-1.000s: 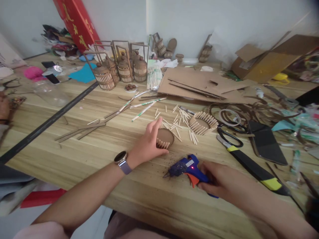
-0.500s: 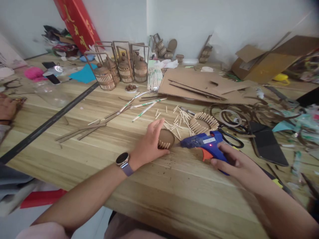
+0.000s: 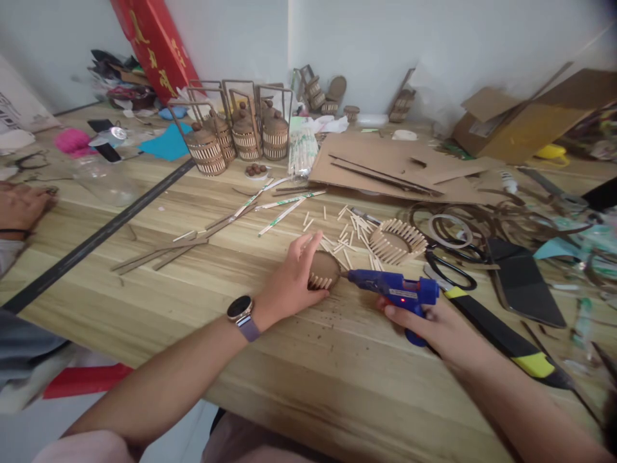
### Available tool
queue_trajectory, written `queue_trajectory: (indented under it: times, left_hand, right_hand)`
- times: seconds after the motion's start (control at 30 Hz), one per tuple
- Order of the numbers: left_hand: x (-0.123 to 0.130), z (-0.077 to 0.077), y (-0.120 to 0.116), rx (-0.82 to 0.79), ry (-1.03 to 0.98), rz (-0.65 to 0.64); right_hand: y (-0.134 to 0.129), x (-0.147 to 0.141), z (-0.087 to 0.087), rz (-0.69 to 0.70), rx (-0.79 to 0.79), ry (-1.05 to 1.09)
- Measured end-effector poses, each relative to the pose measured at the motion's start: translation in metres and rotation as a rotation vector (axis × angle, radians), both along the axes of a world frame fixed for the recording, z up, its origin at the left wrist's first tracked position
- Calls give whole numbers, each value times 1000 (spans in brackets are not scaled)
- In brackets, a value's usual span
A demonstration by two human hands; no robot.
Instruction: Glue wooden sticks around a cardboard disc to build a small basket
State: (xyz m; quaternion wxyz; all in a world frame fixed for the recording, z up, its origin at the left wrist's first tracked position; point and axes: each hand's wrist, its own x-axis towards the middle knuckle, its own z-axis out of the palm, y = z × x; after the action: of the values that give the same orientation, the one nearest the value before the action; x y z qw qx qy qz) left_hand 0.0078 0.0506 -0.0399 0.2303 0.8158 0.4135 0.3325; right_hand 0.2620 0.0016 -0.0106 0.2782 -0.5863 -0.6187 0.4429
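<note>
My left hand (image 3: 293, 278), with a watch on its wrist, grips a small round brown disc (image 3: 324, 265) flat on the table. A row of short light pegs stands along the disc's near edge. In my right hand (image 3: 431, 321) is a blue glue gun (image 3: 393, 287) with a lit red light, fingers wrapped round its handle. The gun's nozzle points left and is at the disc's right rim. Behind the disc lie loose short sticks (image 3: 357, 231), beside a ring of pegs (image 3: 398, 241) on a round base.
Black scissors (image 3: 450, 270), a yellow-black tool (image 3: 501, 331) and a dark phone (image 3: 525, 283) lie to the right. Several small cage-like lanterns (image 3: 207, 153) and a cardboard sheet (image 3: 385, 164) are behind. Another person's hand (image 3: 24, 204) rests at the left.
The glue gun has turned more upright in my right hand, and its nozzle has come up to the disc's rim. My left hand keeps its hold. The whole view has shifted slightly.
</note>
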Motion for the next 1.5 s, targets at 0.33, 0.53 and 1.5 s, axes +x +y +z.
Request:
queue_trajectory:
  times: [0.33,0.53,1.5]
  left_hand:
    - [0,4,-1,-56,21,25]
    - [0,3,-1,-65,2,15]
    - [-4,2,3,-46,43,-8]
  right_hand:
    - [-7,-5,-3,151,183,-174]
    - [-8,-3,-8,155,214,-215]
    - [-8,-13,-2,156,240,-362]
